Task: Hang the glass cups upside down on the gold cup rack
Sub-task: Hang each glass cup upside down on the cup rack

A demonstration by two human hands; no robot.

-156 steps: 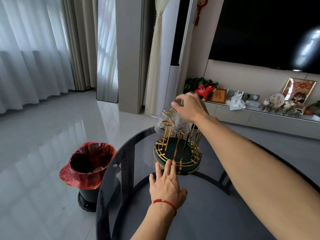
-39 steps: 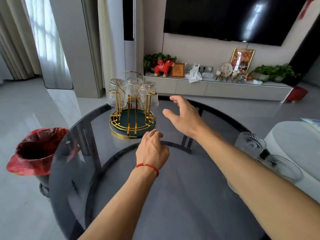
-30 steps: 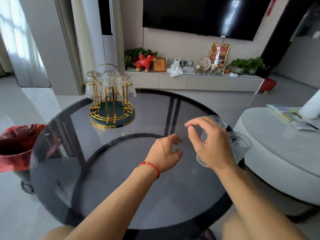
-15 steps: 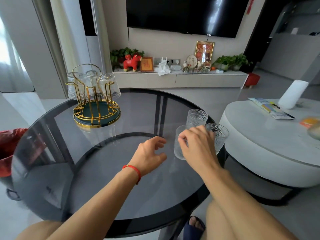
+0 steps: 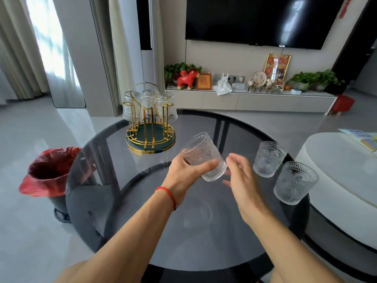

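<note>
My left hand point(image 5: 183, 172) holds a ribbed glass cup point(image 5: 204, 156) tilted above the middle of the dark round glass table point(image 5: 142, 221). Just right of that cup, my right hand point(image 5: 240, 176) is off it with fingers spread. Two more glass cups stand upright near the table's right edge, one farther point(image 5: 268, 159) and one nearer point(image 5: 294, 182). The gold cup rack point(image 5: 150, 127) with a green base stands at the table's far left; three cups point(image 5: 149, 105) hang upside down on its back pegs, while front pegs are bare.
A bin with a red bag point(image 5: 51, 174) stands on the floor left of the table. A white round table point(image 5: 342, 166) with papers sits close on the right. A TV cabinet point(image 5: 244, 99) with ornaments runs along the far wall.
My right hand lifted one of the three cups off the table and passed it over; my left hand now grips it and my right hand has let go. The view shifted back left.
</note>
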